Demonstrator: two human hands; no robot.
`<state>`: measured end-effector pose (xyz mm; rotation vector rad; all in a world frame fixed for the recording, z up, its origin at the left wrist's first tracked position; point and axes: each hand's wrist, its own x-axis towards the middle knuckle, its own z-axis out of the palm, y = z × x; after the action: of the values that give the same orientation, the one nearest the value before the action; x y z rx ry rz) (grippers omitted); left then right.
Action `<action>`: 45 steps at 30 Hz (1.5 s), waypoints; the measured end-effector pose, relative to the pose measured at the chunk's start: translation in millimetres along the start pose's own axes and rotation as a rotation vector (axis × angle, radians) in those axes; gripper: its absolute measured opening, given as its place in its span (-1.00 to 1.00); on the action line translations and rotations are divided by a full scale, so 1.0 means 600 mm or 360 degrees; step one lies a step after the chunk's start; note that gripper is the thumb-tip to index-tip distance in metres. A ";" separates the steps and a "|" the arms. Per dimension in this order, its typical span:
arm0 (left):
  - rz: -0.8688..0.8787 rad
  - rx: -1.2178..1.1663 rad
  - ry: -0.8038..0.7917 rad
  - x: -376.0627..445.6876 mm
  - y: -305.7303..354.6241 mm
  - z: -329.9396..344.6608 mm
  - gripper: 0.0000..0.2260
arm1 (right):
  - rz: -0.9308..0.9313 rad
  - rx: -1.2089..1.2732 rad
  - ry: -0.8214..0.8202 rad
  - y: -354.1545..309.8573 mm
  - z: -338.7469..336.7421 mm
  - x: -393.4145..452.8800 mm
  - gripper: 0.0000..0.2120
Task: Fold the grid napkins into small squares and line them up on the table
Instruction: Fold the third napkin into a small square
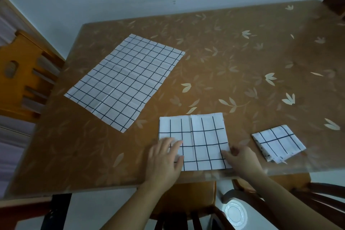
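A white napkin with a black grid, partly folded (199, 140), lies near the table's front edge. My left hand (164, 157) rests flat on its left lower part with fingers straight. My right hand (240, 157) pinches the napkin's right edge between thumb and fingers. To the right sits a napkin folded into a small square (278, 143). An unfolded grid napkin (125, 80) lies spread flat at the back left of the table.
The table (242, 61) has a brown leaf-patterned cover and stands against a pale wall. A wooden chair (24, 73) is at the left, another chair (188, 198) under the front edge. A white plate (235, 213) lies on the floor below.
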<state>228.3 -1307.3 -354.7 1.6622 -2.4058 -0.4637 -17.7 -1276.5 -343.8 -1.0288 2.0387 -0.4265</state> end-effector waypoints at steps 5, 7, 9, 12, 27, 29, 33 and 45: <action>0.0056 0.0236 -0.0246 0.021 0.027 0.059 -0.47 | -0.0448 -0.0643 0.0558 -0.022 0.017 -0.022 -0.59; 0.0029 0.0262 -0.0295 0.019 0.026 0.066 -0.45 | -0.0879 -0.0606 0.0634 -0.062 0.055 -0.042 -0.50; 0.0055 0.0387 -0.0357 0.018 0.026 0.063 -0.39 | -0.1174 -0.0561 0.0378 -0.094 0.108 -0.052 -0.47; 0.0077 0.0493 -0.0387 0.017 0.028 0.063 -0.34 | -0.1071 -0.0528 0.0102 -0.096 0.156 -0.043 -0.36; -0.0143 0.0472 -0.0466 -0.008 -0.076 0.009 -0.29 | -0.0882 -0.1157 0.0039 0.011 0.065 0.014 -0.35; -0.0143 0.0464 -0.0469 -0.006 -0.069 0.007 -0.27 | -0.0974 -0.1211 0.0136 0.016 0.059 0.002 -0.32; -0.0144 0.0535 -0.0481 -0.005 -0.061 0.004 -0.23 | -0.1534 -0.1360 -0.0020 0.028 0.076 -0.048 -0.37; 0.0107 0.0240 -0.0305 -0.058 0.014 -0.003 -0.68 | -0.1609 -0.1875 -0.0360 -0.092 0.068 -0.079 -0.70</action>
<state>233.7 -1272.6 -349.1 1.6575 -2.6872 -0.4607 59.6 -1271.1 -312.4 -2.6523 1.3041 0.5057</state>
